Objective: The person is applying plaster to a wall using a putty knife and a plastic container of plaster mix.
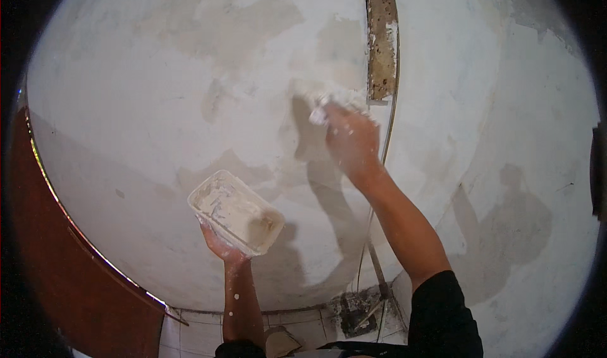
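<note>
My left hand (222, 243) grips a pale rectangular plastic tub (269, 239) from below and the side. White putty is smeared over the tub's inside, and my left fingers are mostly hidden beneath it. Up at the patchy white wall (253, 127), my right hand (354, 138) is closed, its fingers bunched and coated with white putty. A white lump or small tool (319, 113) shows at those fingertips, too blurred to name. Around it the wall carries fresh, rough white smears, just left of a worn brown board (382, 45) fixed upright.
A thin cable (390, 137) runs down the wall beside my right wrist. At the left stands a reddish-brown door panel (82, 269). Below lie floor tiles (202, 333) and a dark, dirty patch (357, 310) in the corner.
</note>
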Demonstrator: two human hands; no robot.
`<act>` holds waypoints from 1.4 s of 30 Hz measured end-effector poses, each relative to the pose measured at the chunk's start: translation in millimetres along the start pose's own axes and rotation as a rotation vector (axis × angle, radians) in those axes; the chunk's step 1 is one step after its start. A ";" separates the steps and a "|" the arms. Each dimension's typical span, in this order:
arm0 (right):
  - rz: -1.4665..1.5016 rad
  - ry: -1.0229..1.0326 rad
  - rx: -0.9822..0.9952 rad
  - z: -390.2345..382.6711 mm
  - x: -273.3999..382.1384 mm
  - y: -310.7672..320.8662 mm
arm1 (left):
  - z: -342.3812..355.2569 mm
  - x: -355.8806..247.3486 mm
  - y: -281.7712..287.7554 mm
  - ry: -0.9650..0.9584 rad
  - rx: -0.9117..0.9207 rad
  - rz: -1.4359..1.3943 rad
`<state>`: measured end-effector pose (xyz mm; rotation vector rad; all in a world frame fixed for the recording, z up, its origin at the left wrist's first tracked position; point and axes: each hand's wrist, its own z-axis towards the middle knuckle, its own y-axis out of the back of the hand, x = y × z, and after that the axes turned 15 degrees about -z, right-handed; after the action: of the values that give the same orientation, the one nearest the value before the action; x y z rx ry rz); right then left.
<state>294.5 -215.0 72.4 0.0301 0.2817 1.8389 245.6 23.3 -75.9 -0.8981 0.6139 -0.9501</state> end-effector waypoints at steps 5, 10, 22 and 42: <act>-0.311 -0.044 0.050 -8.8 -2.6 -32.8 | 2.0 0.6 -0.9 -0.024 -0.010 0.020; -0.369 0.186 0.207 -87.1 21.4 -39.9 | -3.0 -0.6 -2.3 -0.026 -0.016 0.050; -0.002 0.035 -0.238 38.9 -25.0 5.5 | 0.0 -0.5 3.6 0.050 0.035 -0.024; 0.092 0.130 0.297 -49.6 -39.3 -28.0 | 8.4 3.6 14.1 -0.007 0.031 0.023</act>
<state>323.9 -253.9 23.3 0.1313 0.6523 1.8787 259.7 27.2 -84.1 -0.8644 0.6007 -0.9331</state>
